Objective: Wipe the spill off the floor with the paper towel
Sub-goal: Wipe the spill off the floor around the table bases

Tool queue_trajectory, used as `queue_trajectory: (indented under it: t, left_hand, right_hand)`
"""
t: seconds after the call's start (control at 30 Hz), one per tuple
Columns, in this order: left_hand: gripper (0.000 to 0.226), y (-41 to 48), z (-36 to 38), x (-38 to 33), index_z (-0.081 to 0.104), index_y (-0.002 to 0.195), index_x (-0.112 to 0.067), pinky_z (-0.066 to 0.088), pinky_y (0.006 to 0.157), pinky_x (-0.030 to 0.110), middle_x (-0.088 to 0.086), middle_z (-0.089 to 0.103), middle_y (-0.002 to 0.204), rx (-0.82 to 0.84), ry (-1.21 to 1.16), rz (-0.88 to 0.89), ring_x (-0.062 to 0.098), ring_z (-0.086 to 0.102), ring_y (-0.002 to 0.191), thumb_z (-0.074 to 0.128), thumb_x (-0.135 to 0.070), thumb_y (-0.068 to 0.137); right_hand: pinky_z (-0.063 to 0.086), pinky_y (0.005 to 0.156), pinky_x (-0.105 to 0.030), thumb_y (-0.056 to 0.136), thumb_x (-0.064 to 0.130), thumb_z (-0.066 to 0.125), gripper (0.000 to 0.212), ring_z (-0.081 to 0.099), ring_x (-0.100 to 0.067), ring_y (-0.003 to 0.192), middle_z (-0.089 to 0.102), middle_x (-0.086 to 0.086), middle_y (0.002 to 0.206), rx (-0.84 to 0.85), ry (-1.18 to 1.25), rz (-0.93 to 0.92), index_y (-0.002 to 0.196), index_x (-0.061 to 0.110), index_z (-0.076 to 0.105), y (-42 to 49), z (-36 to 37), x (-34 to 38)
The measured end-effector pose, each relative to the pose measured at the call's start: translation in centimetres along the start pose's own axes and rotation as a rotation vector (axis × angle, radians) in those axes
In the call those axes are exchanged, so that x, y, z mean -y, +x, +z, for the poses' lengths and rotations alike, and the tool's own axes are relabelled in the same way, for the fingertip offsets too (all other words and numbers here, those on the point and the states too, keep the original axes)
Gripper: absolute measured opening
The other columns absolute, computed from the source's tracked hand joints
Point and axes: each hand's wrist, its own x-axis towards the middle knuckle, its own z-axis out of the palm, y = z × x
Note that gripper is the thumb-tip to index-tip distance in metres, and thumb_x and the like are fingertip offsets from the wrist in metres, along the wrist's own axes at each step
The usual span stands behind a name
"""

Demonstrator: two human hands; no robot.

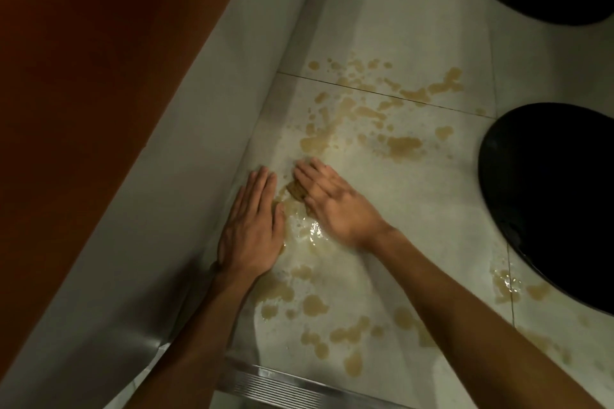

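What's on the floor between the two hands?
Head view: wet brown spill and the soaked paper towel poking from under the right hand.

The paper towel [296,191] is a small wad soaked tan-brown, lying on the pale, glossy tiled floor [415,26] and mostly covered by the right hand [332,202]. The spill [403,144], tan blotches and droplets, spreads beyond the paper towel and nearer than it, with a wet smear just beside it.

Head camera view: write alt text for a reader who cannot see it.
The right hand presses a brown paper towel onto a tan spill on the pale tiled floor; the left hand rests flat beside it. Black round bases stand nearby.
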Motion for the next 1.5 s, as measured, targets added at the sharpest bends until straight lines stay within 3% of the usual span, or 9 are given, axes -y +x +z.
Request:
queue_trajectory:
  t: [0.23,0.37,0.53,0.67,0.8,0.97,1.1,1.33,1.5]
  left_hand:
    - [0.060,-0.1,0.1,0.2,0.032,0.171,-0.012,0.026,0.136,0.043,0.003,0.024,0.181,0.000,-0.006,0.002,0.018,0.016,0.170,0.035,-0.032,0.115]
    - [0.060,0.0,0.1,0.1,0.032,0.172,-0.014,0.026,0.136,0.043,0.002,0.023,0.182,0.011,-0.009,-0.008,0.017,0.016,0.170,0.034,-0.033,0.115]
    - [0.059,-0.1,0.0,0.1,0.033,0.171,-0.012,0.027,0.135,0.043,0.003,0.024,0.181,-0.010,-0.010,-0.002,0.017,0.016,0.169,0.037,-0.032,0.115]
    - [0.058,-0.1,0.0,0.2,0.036,0.170,-0.011,0.030,0.133,0.046,0.003,0.028,0.180,-0.036,-0.043,0.008,0.018,0.019,0.169,0.041,-0.029,0.115]
    - [0.058,-0.2,0.0,0.2,0.034,0.171,-0.012,0.029,0.134,0.045,0.003,0.026,0.181,-0.026,-0.028,0.012,0.018,0.017,0.169,0.039,-0.030,0.115]
    - [0.058,0.1,-0.1,0.5,0.034,0.171,-0.012,0.025,0.136,0.043,0.003,0.024,0.181,0.021,-0.048,0.004,0.017,0.015,0.170,0.037,-0.031,0.116]
    - [0.057,0.2,-0.7,0.7,0.039,0.168,-0.008,0.027,0.135,0.045,0.006,0.029,0.179,0.050,-0.094,-0.014,0.020,0.020,0.169,0.047,-0.027,0.115]
    - [0.062,-2.3,-1.3,1.0,0.030,0.172,-0.011,0.016,0.138,0.040,0.005,0.023,0.181,-0.001,-0.040,-0.082,0.020,0.015,0.170,0.038,-0.036,0.115]
    - [0.063,-3.0,-0.7,1.3,0.032,0.170,-0.006,0.024,0.136,0.046,0.011,0.026,0.180,-0.033,0.026,-0.044,0.024,0.018,0.169,0.033,-0.036,0.115]
  right_hand:
    - [0.009,0.137,-0.047,0.110,0.010,0.047,0.067,0.004,-0.033,0.170,0.017,-0.015,0.181,-0.071,0.071,0.437,0.171,0.002,0.021,4.0,0.6,1.2]
    - [0.018,0.137,-0.051,0.114,0.015,0.047,0.057,0.016,-0.036,0.168,0.030,-0.018,0.177,-0.140,0.065,0.305,0.168,0.001,0.032,1.0,1.8,4.4]
    - [0.018,0.137,-0.045,0.117,0.021,0.047,0.054,0.020,-0.031,0.168,0.032,-0.012,0.177,0.007,0.010,-0.035,0.168,0.004,0.035,0.6,0.2,0.9]
    - [0.012,0.137,-0.048,0.113,0.015,0.050,0.065,0.006,-0.033,0.170,0.020,-0.012,0.181,0.008,0.028,0.242,0.172,0.006,0.023,4.7,-1.1,-2.4]
    - [0.010,0.137,-0.049,0.114,0.019,0.045,0.061,0.008,-0.036,0.169,0.022,-0.017,0.179,-0.075,0.036,0.382,0.170,0.001,0.026,5.0,0.1,0.3]
    - [0.021,0.136,-0.051,0.117,0.019,0.047,0.054,0.020,-0.035,0.167,0.033,-0.017,0.176,-0.081,0.015,0.136,0.167,0.001,0.036,1.0,1.0,3.5]
    - [0.024,0.136,-0.044,0.116,0.018,0.052,0.053,0.027,-0.034,0.165,0.039,-0.016,0.172,0.037,-0.002,-0.181,0.164,-0.001,0.040,1.9,-1.4,-1.1]
    - [0.028,0.132,-0.055,0.110,0.010,0.056,0.054,0.032,-0.044,0.161,0.045,-0.021,0.168,-0.106,0.036,0.244,0.161,-0.004,0.045,4.7,-0.1,0.9]
    - [0.022,0.136,-0.048,0.114,0.018,0.055,0.054,0.025,-0.033,0.166,0.040,-0.013,0.173,-0.123,0.030,0.019,0.165,0.003,0.042,1.0,2.1,4.8]
